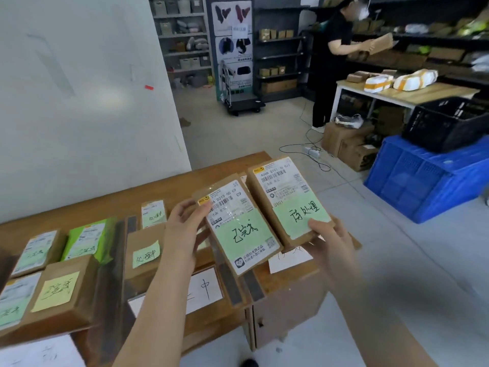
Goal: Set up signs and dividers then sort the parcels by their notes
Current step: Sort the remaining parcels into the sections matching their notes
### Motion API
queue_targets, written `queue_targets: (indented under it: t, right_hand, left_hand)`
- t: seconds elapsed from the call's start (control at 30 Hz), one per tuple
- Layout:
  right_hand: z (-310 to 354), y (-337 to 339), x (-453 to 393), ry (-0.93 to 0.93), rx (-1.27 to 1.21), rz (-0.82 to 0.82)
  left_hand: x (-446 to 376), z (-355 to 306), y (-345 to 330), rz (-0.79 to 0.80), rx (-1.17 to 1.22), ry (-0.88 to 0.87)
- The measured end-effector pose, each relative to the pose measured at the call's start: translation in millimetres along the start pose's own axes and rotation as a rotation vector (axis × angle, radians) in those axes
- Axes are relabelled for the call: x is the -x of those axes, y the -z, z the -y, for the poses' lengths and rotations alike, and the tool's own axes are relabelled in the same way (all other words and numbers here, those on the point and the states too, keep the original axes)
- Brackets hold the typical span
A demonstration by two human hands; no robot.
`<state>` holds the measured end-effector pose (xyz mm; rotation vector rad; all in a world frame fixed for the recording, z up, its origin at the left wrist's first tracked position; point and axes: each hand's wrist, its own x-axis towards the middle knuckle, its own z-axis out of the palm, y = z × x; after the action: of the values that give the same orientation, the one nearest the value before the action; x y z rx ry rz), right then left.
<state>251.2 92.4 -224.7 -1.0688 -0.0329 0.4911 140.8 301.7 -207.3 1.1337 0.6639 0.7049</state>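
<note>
We see bright, even indoor light, a soft glare on the left wall [103, 99], and blurred, bowed edges.

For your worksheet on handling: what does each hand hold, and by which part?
Left hand grips one brown cardboard parcel by its left edge; right hand the other parcel by its near corner.
</note>
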Motion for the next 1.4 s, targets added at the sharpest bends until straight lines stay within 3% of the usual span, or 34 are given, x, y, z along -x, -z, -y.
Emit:
queue_targets:
  t: [0.3,0.8,1.17,1.4]
  right_hand:
    - [29.1,33.0,-46.6,-0.041,0.043,0.058]
    - [50.8,52.6,-219.9,-0.100,0.202,0.012]
    - [43.5,53.7,-326.1,-0.261,0.215,0.157]
    - [34.0,56.4,-397.6,-0.439,0.323,0.260]
  left_hand:
    - [-28.6,26.5,-53.0,0.029,-0.026,0.015]
    - [-142.4,82.7,-120.2,-0.122,0.011,0.108]
    - [-174.3,93.9,-147.1,-0.285,-0.010,0.099]
    - [-184.9,104.8,-179.3,-0.468,-0.037,0.084]
